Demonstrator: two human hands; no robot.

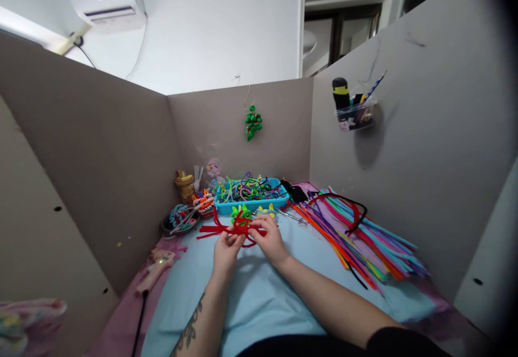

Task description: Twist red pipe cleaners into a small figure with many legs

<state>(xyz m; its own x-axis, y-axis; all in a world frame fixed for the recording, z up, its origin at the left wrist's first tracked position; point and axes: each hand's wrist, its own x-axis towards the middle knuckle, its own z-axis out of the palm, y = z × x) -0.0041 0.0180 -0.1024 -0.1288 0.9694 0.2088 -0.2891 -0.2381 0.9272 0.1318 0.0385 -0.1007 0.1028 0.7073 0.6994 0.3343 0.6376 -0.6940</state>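
Note:
Both hands pinch a bundle of red pipe cleaners in front of me, over the blue cloth. My left hand holds it from the left, thumb and fingers closed on the strands. From the right, my right hand grips the same bundle with its fingertips. Loose red ends stick out to the left and curl below the fingers. Just behind the hands sit a green fuzzy figure and a blue-and-yellow one. How the strands cross between my fingertips is partly hidden.
Behind stands a blue basket full of pipe cleaner scraps. Many colored pipe cleaners lie at right, near metal scissors. A pink glue gun and a dark bowl are at left. Grey panels enclose the table.

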